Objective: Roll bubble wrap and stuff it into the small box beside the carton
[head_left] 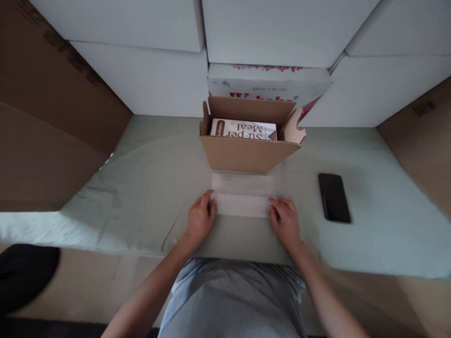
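Left hand (201, 212): bare, in front of the open-topped brown corrugated cardboard box (246, 157), toward its left end. Thumb and forefinger bent at the left edge of the flat rectangular sheet of whitish, film-like material (242, 205); pinching or only pressing, cannot tell.
Sheet, progress: spread out flat and squared up to the box; that much looks done. Handling seems unfinished, both hands being on it. Not in the box.
Sheet, look: just in front of the box, long side parallel to it. Near band white and opaque; far band clearer, crinkled, with a glossy sheen. Fold or seam between, cannot tell.
Box, progress: flaps up, not closed; white carton with brown lettering (244, 128) already inside.
Right hand (284, 218): bare, in front of the box, toward its right end. Fingers curled at the sheet's right edge, thumb beneath them; firmness of hold unclear.
Phone: black, slab-shaped, glossy smartphone (334, 197), right of the box, well apart from the sheet.
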{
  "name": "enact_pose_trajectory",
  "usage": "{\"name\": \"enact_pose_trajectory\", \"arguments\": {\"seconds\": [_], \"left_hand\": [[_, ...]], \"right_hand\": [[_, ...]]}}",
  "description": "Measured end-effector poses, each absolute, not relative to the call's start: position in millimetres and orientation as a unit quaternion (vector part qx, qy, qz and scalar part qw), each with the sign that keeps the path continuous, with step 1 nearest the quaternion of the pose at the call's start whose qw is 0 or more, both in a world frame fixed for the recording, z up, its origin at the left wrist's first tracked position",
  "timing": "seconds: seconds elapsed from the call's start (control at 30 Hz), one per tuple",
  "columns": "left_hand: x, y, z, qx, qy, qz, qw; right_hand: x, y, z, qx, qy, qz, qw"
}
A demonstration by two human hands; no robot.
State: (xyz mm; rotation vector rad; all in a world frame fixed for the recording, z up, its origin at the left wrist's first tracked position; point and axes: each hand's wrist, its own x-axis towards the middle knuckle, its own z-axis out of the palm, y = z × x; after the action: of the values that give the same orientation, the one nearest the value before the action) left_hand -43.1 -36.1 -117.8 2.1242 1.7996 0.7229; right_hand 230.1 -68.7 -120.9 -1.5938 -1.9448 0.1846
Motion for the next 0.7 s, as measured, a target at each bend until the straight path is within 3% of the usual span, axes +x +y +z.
{"name": "enact_pose_trajectory", "arguments": {"seconds": [0.27,0.37,0.5,0.7], "left_hand": [[-45.8,-37.2,-113.4,0.745,0.612,0.247,0.100],[-50.1,-37.9,-107.0,0.796,0.543,0.258,0.065],[-56.6,-38.0,-104.0,0.883,0.405,0.208,0.110],[-59.9,-32.2,-112.9,0.866,0.429,0.196,0.164]], "right_hand": [[233.7,-63.3,-125.9,-0.599,-0.753,0.042,0.268],[233.5,-61.5,-124.8,-0.598,-0.753,0.045,0.269],[235.0,-59.2,-122.2,-0.597,-0.754,0.048,0.270],[237.2,-66.5,-106.7,-0.606,-0.726,0.057,0.321]]}}
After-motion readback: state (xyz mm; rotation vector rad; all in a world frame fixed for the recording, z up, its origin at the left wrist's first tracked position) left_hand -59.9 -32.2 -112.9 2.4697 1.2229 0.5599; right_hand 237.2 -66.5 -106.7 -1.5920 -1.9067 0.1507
